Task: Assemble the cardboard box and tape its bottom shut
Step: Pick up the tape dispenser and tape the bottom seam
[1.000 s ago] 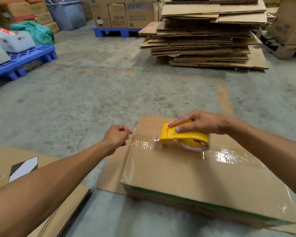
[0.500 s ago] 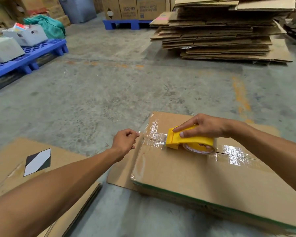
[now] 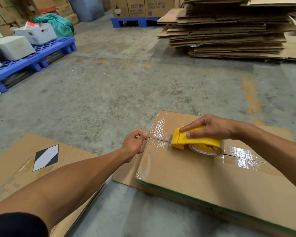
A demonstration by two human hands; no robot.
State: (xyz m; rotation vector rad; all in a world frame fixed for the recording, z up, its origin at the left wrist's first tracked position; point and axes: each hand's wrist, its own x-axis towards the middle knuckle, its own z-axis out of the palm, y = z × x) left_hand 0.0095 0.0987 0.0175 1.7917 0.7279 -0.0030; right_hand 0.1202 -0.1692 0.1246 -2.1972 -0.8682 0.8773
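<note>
A brown cardboard box (image 3: 186,173) sits on the concrete floor with its flaps closed on top. Clear shiny tape (image 3: 243,156) runs along the seam between the flaps. My right hand (image 3: 210,129) grips a yellow tape dispenser (image 3: 195,142) pressed on the seam close to the box's left end. My left hand (image 3: 134,145) is at the box's left edge, fingers pinched together at the tape's end there; what they pinch is too small to make out.
A flattened carton (image 3: 24,168) with a black-and-white diamond label lies at the left. A tall stack of flat cardboard (image 3: 229,29) stands at the back right. A blue pallet (image 3: 34,57) carrying bins sits at the back left. Another cardboard sheet (image 3: 126,175) lies under the box.
The view has shifted, so the box sits lower and further right in frame. Both hands hold about the same places on the box, the dispenser still near the seam's left end.
</note>
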